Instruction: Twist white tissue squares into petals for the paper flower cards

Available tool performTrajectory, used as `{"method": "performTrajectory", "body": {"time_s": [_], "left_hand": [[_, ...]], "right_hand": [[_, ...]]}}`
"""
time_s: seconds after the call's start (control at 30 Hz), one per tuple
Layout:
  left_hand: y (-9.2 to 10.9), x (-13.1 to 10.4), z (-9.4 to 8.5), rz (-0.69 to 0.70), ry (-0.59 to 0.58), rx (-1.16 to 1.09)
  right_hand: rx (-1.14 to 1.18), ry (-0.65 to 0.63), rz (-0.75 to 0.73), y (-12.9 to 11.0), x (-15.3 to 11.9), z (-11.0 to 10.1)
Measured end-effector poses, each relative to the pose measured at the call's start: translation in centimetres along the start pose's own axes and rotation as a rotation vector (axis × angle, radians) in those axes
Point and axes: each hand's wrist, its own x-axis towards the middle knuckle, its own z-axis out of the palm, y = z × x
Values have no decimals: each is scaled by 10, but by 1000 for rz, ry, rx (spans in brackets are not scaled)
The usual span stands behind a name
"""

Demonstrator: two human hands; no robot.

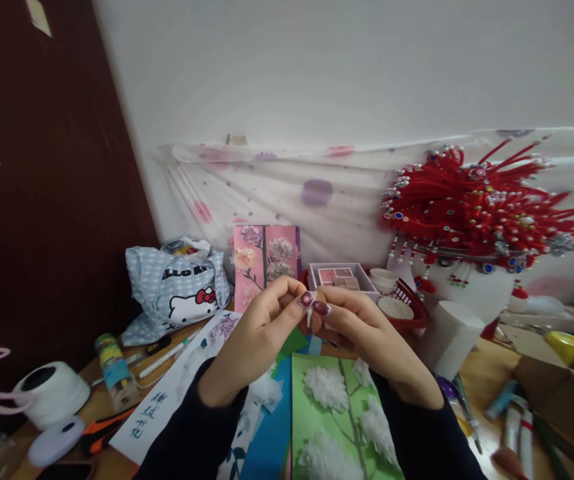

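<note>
My left hand [267, 330] and my right hand [361, 327] meet over the middle of the table, thumbs and fingertips pinched together. Between them is a small white scrap of thin paper [310, 313], mostly hidden by the fingers. Below my right forearm lies a green card [301, 420] bearing white ruffled paper flowers [325, 388] and drawn stems. Loose white paper pieces [267, 392] rest on blue sheets [267, 447] between my forearms. A white sheet [141, 417] with handwriting and a purple flower lies by my left arm.
Behind my hands stands a pink flower picture [247, 283], with a gingham bag [149, 283] to its left. A lilac box [311, 268], a red basket [419, 317], a tissue roll [449, 340] and a red beaded headdress [467, 220] are at right. Orange-handled scissors [101, 430] lie at left.
</note>
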Motion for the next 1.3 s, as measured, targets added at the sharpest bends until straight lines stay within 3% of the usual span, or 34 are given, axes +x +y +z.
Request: {"method": "performTrajectory", "body": {"time_s": [0.37,0.6,0.8,1.3], "left_hand": [[3,-2,4,-16,82,5],[9,-6,6,240,283,332],[14,-11,9,322,356,466],[18,-12,13,225,412,435]], "right_hand": [[53,3,-1,-6,-3,3],[-70,71,-98,1,-5,-1],[-221,132,-142,-3,-6,1],[-265,132,-118,-5,-6,5]]}}
